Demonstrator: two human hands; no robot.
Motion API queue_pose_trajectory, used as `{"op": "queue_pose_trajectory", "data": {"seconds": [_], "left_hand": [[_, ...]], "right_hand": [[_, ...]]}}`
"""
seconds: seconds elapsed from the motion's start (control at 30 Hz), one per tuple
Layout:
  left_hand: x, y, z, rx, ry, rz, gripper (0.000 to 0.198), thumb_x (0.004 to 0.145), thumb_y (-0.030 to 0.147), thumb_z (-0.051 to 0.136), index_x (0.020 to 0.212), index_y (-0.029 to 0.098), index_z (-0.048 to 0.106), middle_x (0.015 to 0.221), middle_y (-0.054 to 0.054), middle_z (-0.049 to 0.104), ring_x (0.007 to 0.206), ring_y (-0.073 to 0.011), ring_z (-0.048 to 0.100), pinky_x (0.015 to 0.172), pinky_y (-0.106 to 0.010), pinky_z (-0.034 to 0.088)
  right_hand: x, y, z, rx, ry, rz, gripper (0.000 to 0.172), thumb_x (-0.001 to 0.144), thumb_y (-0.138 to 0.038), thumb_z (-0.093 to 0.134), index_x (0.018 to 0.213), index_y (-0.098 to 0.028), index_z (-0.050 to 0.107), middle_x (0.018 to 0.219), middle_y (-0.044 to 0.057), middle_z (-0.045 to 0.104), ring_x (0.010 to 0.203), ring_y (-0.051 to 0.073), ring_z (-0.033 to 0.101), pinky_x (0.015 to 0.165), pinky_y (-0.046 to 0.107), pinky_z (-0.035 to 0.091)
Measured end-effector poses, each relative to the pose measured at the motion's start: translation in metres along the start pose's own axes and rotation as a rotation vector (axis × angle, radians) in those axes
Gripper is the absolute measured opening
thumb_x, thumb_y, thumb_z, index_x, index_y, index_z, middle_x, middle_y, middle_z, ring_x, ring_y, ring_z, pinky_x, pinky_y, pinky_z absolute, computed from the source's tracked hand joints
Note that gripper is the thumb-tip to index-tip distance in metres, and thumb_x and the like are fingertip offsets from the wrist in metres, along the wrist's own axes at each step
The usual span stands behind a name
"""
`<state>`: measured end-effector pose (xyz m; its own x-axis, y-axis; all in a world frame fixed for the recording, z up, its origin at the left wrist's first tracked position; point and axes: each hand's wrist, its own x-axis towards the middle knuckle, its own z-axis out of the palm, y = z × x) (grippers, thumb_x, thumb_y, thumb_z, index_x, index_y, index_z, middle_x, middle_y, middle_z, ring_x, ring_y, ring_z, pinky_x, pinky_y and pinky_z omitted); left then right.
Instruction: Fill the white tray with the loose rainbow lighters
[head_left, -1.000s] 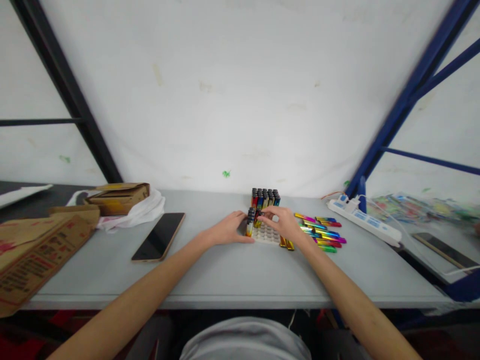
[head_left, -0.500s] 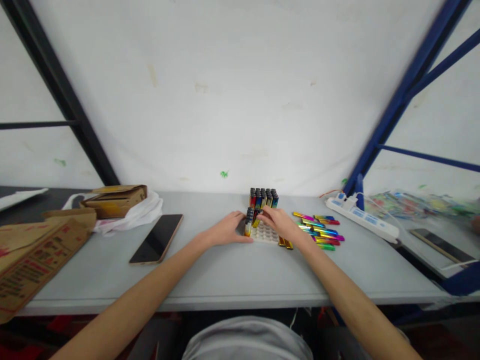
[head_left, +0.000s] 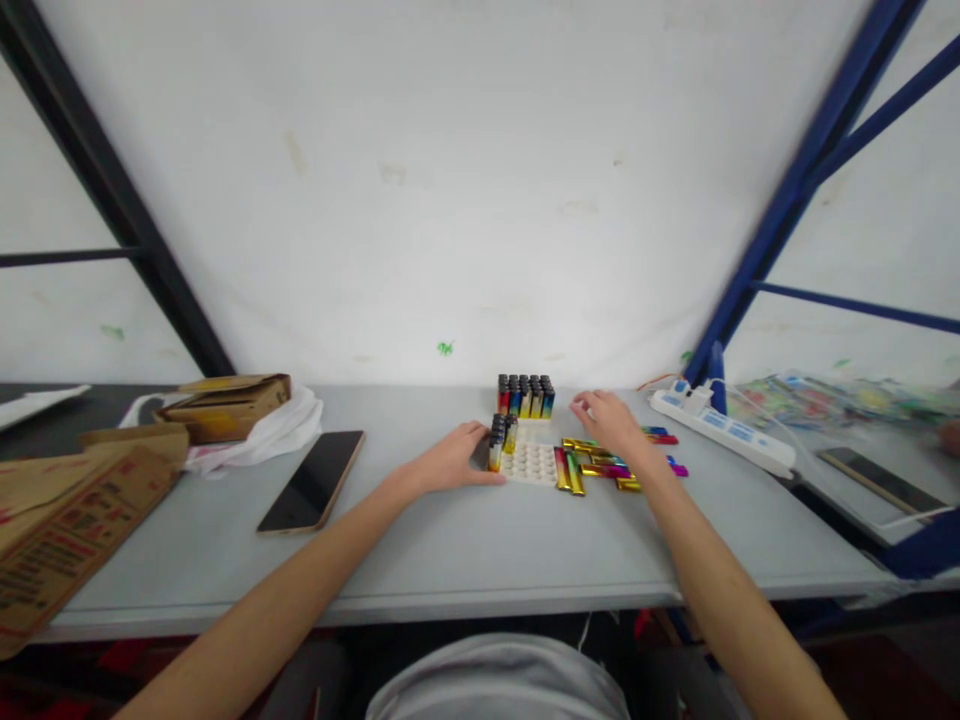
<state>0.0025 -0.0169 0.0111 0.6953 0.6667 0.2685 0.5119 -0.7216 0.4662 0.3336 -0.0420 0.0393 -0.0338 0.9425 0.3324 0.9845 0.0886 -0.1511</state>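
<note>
A white tray [head_left: 536, 463] with rows of round holes lies in front of me. Black-topped lighters [head_left: 496, 450] stand upright along its left side, with a yellow one beside them. My left hand [head_left: 450, 460] holds the tray's left end, its thumb along the front edge and its fingers beside the lighters. Over the near side of a pile of shiny coloured tubes [head_left: 604, 470] is my right hand [head_left: 609, 420], fingers loosely bent and apart, with nothing visible in them. Its forearm hides part of the pile.
Behind the tray stands a block of black-topped lighters [head_left: 526, 398]. A phone [head_left: 313, 480], a brown box [head_left: 225, 408] on a white bag and cardboard [head_left: 90, 525] lie on the left. To the right is a white power strip [head_left: 724, 432] with cables, beside a blue frame post [head_left: 780, 220].
My right hand has left the tray and moved right to the shiny tubes. A yellow lighter now shows upright in the tray where it was. The left hand has stayed in place.
</note>
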Motion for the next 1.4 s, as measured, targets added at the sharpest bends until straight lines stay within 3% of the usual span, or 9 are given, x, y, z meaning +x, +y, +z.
{"op": "queue_pose_trajectory", "data": {"seconds": [0.13, 0.23, 0.3, 0.53, 0.7, 0.87, 1.03, 1.27, 1.4], "left_hand": [[0.0, 0.0, 0.0, -0.014, -0.001, -0.014, 0.072, 0.072, 0.066, 0.088, 0.124, 0.019, 0.07, 0.131, -0.015, 0.071, 0.124, -0.0381, 0.065, 0.111, -0.047, 0.052], [0.0, 0.0, 0.0, -0.016, -0.006, -0.019, 0.072, 0.073, 0.065, 0.087, 0.124, 0.018, 0.069, 0.131, -0.016, 0.071, 0.125, -0.0383, 0.065, 0.112, -0.047, 0.051], [0.0, 0.001, 0.0, -0.01, -0.014, -0.018, 0.073, 0.074, 0.065, 0.087, 0.125, 0.017, 0.068, 0.132, -0.018, 0.07, 0.126, -0.0385, 0.064, 0.113, -0.047, 0.05], [0.0, 0.002, -0.001, 0.012, -0.01, -0.008, 0.071, 0.075, 0.066, 0.086, 0.123, 0.018, 0.069, 0.13, -0.016, 0.071, 0.124, -0.0377, 0.065, 0.11, -0.045, 0.052], [0.0, 0.002, -0.001, 0.009, -0.021, -0.021, 0.072, 0.074, 0.065, 0.087, 0.125, 0.017, 0.069, 0.132, -0.017, 0.071, 0.126, -0.0384, 0.064, 0.111, -0.046, 0.051], [0.0, 0.0, 0.001, -0.002, -0.011, -0.013, 0.073, 0.073, 0.065, 0.087, 0.126, 0.017, 0.069, 0.132, -0.018, 0.071, 0.125, -0.0387, 0.065, 0.111, -0.047, 0.051], [0.0, -0.001, 0.001, -0.013, 0.002, 0.006, 0.073, 0.074, 0.065, 0.087, 0.127, 0.018, 0.069, 0.132, -0.017, 0.071, 0.125, -0.0386, 0.065, 0.111, -0.047, 0.052], [0.0, -0.001, 0.001, -0.013, -0.005, 0.018, 0.073, 0.075, 0.065, 0.087, 0.127, 0.017, 0.069, 0.13, -0.017, 0.072, 0.123, -0.0379, 0.065, 0.111, -0.046, 0.051], [-0.001, 0.0, 0.001, -0.019, -0.001, 0.005, 0.074, 0.074, 0.064, 0.088, 0.128, 0.017, 0.068, 0.132, -0.018, 0.071, 0.125, -0.0384, 0.064, 0.112, -0.046, 0.05]], "right_hand": [[0.003, 0.051, 0.002, -0.067, -0.191, 0.247, 0.043, 0.101, -0.036, 0.067, 0.136, -0.012, 0.071, 0.13, 0.019, 0.075, 0.117, 0.032, 0.071, 0.097, 0.036, 0.05], [0.006, 0.062, 0.008, -0.022, -0.312, 0.247, 0.032, 0.099, -0.035, 0.07, 0.121, -0.015, 0.079, 0.118, 0.015, 0.081, 0.104, 0.029, 0.075, 0.087, 0.032, 0.05], [0.007, 0.061, 0.011, -0.012, -0.306, 0.204, 0.024, 0.098, -0.032, 0.07, 0.111, -0.016, 0.082, 0.112, 0.013, 0.082, 0.1, 0.027, 0.075, 0.082, 0.031, 0.049], [0.007, 0.049, 0.017, 0.046, -0.126, 0.103, 0.016, 0.102, -0.027, 0.066, 0.109, -0.015, 0.072, 0.108, 0.016, 0.079, 0.095, 0.025, 0.072, 0.081, 0.031, 0.048], [0.005, 0.034, 0.01, 0.249, -0.052, 0.067, 0.013, 0.105, -0.027, 0.056, 0.109, -0.019, 0.065, 0.092, 0.009, 0.078, 0.083, 0.023, 0.07, 0.075, 0.03, 0.045], [0.01, 0.006, 0.014, 0.522, 0.1, -0.034, 0.031, 0.094, -0.052, 0.065, 0.094, -0.021, 0.069, 0.071, 0.001, 0.067, 0.065, 0.019, 0.056, 0.065, 0.03, 0.04], [0.008, -0.029, 0.021, 0.879, -0.009, -0.054, 0.053, 0.086, -0.073, 0.067, 0.078, -0.02, 0.069, 0.064, -0.001, 0.056, 0.063, 0.017, 0.048, 0.06, 0.03, 0.037], [-0.006, -0.055, 0.015, 1.327, -0.145, -0.097, 0.048, 0.089, -0.071, 0.071, 0.097, -0.024, 0.065, 0.094, 0.002, 0.071, 0.088, 0.021, 0.067, 0.082, 0.034, 0.056], [-0.01, -0.059, 0.016, 1.375, -0.255, -0.136, 0.047, 0.095, -0.072, 0.064, 0.094, -0.026, 0.055, 0.068, -0.005, 0.06, 0.062, 0.016, 0.059, 0.071, 0.033, 0.056]]}}
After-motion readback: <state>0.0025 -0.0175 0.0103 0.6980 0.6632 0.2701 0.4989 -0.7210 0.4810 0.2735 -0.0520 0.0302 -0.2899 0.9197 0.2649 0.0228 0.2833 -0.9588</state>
